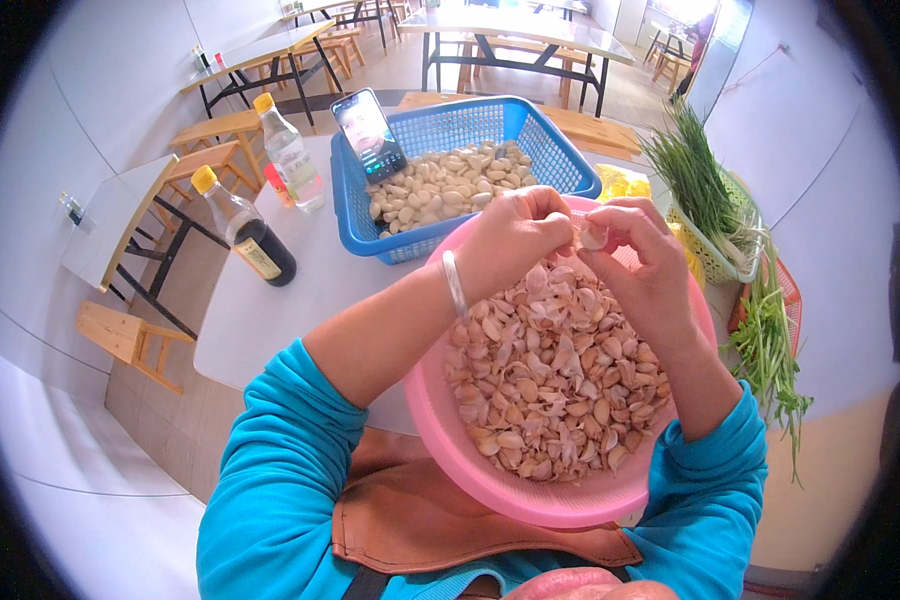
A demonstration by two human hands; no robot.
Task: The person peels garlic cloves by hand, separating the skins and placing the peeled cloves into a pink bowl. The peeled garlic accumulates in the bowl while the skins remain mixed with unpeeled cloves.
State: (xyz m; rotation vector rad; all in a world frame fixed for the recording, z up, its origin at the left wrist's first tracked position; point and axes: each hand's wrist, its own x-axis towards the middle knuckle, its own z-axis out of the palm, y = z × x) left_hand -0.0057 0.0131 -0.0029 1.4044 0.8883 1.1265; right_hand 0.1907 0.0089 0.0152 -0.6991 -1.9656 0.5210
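Observation:
Above the far part of a pink plastic basin [439, 450], my two hands meet. A pale garlic clove [593, 235] sits between the thumb and forefinger of my right hand [643, 262]. My left hand [525, 229], with a silver bracelet on its wrist, pinches at the near side of that clove; its fingertips partly hide what they grip. Unpeeled garlic cloves [570, 367] with loose papery skins fill much of the basin. Just beyond is a blue plastic basket [562, 161] holding peeled garlic cloves [450, 191].
A phone [370, 135] with a lit screen leans inside the blue basket. Left on the white table [322, 315] stand a dark sauce bottle [259, 247], a clear bottle [292, 161] and a red-capped container [277, 184]. Green stalks [694, 180] and leafy greens [769, 337] lie in baskets at right.

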